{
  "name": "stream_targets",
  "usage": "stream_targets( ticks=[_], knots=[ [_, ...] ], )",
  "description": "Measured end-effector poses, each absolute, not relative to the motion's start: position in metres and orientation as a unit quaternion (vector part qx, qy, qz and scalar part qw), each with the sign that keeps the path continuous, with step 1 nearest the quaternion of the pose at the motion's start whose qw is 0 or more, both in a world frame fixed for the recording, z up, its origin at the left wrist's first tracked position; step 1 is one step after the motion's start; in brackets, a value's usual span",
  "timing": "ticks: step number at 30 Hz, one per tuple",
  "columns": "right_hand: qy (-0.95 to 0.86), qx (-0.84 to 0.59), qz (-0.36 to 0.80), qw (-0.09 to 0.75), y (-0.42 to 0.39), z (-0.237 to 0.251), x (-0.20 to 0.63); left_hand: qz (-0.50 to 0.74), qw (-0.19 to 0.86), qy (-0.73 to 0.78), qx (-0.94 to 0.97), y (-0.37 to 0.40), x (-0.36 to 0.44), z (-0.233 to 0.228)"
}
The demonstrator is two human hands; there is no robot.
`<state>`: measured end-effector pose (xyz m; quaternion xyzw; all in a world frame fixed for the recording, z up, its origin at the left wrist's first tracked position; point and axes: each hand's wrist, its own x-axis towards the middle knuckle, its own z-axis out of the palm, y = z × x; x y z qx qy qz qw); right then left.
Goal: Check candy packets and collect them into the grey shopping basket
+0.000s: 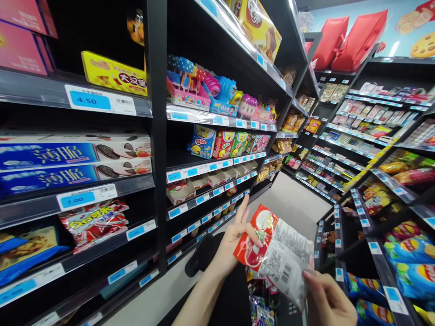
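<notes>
A red and silver snack packet [277, 253] is stretched between my two hands, its printed back with a barcode facing up. My left hand [234, 240] pinches the red end, with the index finger pointing away from it. At the silver end, my right hand [328, 296] grips the corner between thumb and fingers. Beneath the packet, several colourful bagged snacks [263, 312] lie in a dark basket, mostly hidden by the packet and my hands.
Black shelves on the left carry blue biscuit boxes [47, 156], a red candy bag [95, 224], a yellow box [113, 74] and small open cartons [181, 190]. Chip bags [416, 271] line the right shelves. A grey floor aisle [288, 203] runs between. Red bags [362, 40] sit high at the back.
</notes>
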<state>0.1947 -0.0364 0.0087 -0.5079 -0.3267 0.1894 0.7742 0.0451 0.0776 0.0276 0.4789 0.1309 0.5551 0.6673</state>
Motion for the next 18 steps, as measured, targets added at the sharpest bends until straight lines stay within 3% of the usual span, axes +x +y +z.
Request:
stream_targets(
  ticks=[8,18],
  knots=[
    [-0.236,-0.542,0.151,0.792,-0.027,0.018,0.187,0.446,0.825,0.032,0.344,0.074,0.046,0.029],
    [-0.287,-0.551,0.093,0.778,-0.028,0.003,0.203,0.449,0.785,0.079,0.420,0.076,0.049,0.025]
  ],
)
